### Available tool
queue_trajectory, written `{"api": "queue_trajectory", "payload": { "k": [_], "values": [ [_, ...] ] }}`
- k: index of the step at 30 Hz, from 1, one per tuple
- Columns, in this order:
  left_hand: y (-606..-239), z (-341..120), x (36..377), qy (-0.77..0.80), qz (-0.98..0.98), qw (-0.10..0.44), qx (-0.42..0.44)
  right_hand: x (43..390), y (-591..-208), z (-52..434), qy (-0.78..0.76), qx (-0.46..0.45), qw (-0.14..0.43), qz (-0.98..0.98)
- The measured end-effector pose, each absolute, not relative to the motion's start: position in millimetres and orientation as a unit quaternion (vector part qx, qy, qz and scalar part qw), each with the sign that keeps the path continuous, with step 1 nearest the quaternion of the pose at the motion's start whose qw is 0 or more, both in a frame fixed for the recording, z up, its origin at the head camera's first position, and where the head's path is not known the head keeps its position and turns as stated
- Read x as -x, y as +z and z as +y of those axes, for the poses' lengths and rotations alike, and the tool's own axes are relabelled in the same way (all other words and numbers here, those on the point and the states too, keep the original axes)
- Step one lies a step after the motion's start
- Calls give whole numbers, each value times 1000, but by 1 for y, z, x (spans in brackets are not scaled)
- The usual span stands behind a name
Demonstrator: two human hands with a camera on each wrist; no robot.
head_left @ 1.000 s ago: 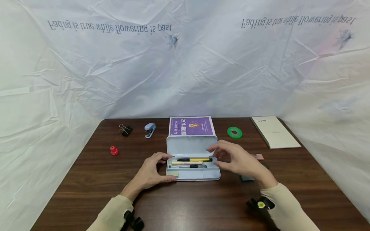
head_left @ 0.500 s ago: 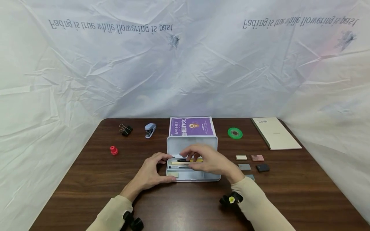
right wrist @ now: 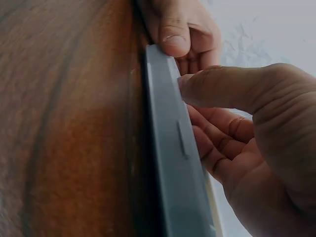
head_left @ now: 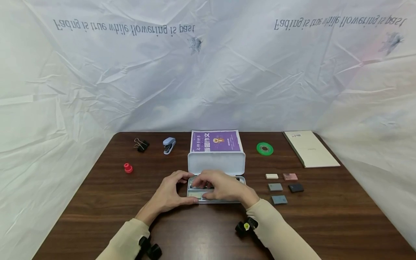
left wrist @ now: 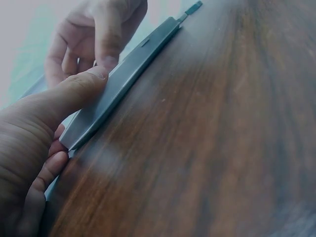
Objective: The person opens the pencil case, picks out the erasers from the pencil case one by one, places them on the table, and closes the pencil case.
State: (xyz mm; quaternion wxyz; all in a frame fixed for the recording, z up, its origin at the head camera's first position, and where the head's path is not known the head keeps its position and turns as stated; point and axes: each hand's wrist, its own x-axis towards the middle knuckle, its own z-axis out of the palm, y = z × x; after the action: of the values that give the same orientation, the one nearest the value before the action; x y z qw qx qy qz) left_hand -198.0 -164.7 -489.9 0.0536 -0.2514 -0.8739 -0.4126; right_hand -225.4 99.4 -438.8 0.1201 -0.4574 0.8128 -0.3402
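Note:
A pale grey pencil case [head_left: 216, 163] stands open on the table, its lid raised at the back. My left hand [head_left: 169, 189] grips the case's left end, thumb along the front rim and fingers round the far side. Over the case is my right hand [head_left: 224, 186], reaching in with bent fingers spread from the thumb. A pale eraser [head_left: 194, 195] lies in the front left compartment, close beside the right thumb. The right hand covers most of the pens in the back compartment. In the right wrist view, the right thumb [right wrist: 217, 88] is right at the case's front rim.
Behind the lid lies a purple book [head_left: 216, 141]. Several small blocks, including a pink one [head_left: 290, 177] and a black one [head_left: 296, 187], lie on the right. Around them are a green tape roll [head_left: 264, 148], notebook [head_left: 310, 148], stapler [head_left: 169, 145], binder clip [head_left: 142, 145] and red piece [head_left: 128, 168].
My right hand has moved left from the case's right end, over the pens, to near the eraser. The blocks on the right have come into view. My left hand stays put.

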Motion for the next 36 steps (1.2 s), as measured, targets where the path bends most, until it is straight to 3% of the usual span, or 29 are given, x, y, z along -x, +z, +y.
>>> {"api": "queue_trajectory", "payload": {
  "k": [36],
  "values": [
    [-488, -165, 197, -407, -877, 51, 250, 226, -444, 97, -347, 470, 98, 806]
  ]
}}
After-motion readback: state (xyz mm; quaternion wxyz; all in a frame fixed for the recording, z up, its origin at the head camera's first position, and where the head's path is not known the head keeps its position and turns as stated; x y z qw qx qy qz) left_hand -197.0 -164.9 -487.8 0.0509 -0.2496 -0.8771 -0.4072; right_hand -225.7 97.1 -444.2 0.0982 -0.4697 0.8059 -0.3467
